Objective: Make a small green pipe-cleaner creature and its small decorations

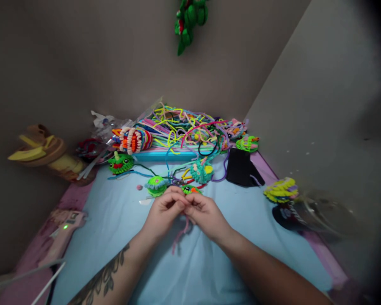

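Observation:
My left hand and my right hand meet at the fingertips above the blue cloth. Both are pinched closed on a pink pipe cleaner, whose loose end dangles below my fingers. What lies right between the fingertips is hidden. Just beyond my left hand sits a green and blue fuzzy piece. A green and orange one is partly covered by my fingers. Behind them rests a teal fuzzy figure with a yellow spot.
A blue tray heaped with pipe cleaners stands at the back. A black pouch-like item and a clear-topped cup are on the right. Left are a pink glue gun and a brown container. A green figure hangs above.

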`<state>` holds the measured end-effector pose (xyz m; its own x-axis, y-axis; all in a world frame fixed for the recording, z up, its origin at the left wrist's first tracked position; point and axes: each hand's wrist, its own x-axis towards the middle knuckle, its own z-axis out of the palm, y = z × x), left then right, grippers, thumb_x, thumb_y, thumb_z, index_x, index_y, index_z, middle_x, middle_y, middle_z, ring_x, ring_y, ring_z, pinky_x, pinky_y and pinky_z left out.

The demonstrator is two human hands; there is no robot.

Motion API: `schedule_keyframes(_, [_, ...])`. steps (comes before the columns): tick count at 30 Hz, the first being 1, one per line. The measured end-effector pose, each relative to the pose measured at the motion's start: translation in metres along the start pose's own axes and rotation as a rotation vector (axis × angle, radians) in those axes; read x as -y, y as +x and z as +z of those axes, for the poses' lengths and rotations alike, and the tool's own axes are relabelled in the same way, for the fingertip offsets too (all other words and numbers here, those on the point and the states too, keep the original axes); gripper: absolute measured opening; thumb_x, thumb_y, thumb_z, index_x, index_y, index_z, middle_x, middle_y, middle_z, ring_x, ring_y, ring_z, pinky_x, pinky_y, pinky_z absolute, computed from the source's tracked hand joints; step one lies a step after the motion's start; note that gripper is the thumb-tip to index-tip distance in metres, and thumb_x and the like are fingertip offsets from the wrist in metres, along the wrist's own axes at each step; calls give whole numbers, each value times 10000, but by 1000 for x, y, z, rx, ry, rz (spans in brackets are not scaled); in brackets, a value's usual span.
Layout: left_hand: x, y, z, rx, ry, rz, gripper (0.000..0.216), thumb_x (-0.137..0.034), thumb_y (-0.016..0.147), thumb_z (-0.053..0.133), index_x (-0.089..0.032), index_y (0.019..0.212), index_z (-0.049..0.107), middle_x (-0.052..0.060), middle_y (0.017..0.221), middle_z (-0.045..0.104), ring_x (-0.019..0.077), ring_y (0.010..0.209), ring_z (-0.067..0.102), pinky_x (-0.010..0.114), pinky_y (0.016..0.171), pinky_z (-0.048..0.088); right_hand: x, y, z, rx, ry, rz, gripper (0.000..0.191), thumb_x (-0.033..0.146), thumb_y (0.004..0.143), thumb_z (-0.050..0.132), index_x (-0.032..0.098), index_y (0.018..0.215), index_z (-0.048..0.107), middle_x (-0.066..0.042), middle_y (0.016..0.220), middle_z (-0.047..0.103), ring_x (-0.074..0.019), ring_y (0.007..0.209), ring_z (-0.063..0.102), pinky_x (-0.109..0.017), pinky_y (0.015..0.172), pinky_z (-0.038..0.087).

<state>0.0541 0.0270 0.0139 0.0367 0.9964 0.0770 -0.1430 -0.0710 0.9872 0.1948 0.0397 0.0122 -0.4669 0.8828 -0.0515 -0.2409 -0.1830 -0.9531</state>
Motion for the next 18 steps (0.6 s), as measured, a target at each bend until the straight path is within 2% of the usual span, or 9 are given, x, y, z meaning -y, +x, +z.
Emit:
schedule_keyframes(2, [-1,0,1,-17,-21,-13,146,-327,772,672,-191,733,705,41,899,569,157,835,549,262,756,449,0,0,-1,-8,-23,8,253,404,768,667,168,736,582,61,527,483,-61,438,421,-187,422,325])
schedule_keyframes(6, [-3,0,0,-49,-63,-54,172,-343,773,667,-191,851,688,41,880,608,156,803,564,249,702,458,3,0,0,-93,49,22,318,359,679,750,197,856,541,35,651,611,-90,530,554,-193,474,398])
schedule_keyframes(13, [-9,2,-1,88,-28,-170,199,-329,739,703,-157,836,677,46,814,679,166,761,609,260,692,474,4,-4,-1,-141,3,-41,362,329,684,748,222,810,427,77,569,567,-79,482,503,-190,474,362])
schedule_keyframes(18, [-13,4,-4,184,9,-199,213,-346,742,695,-146,815,688,54,788,693,164,727,616,263,683,471,1,-8,-9,-112,-247,-110,271,260,724,713,219,817,461,74,602,529,-82,523,487,-198,487,358])
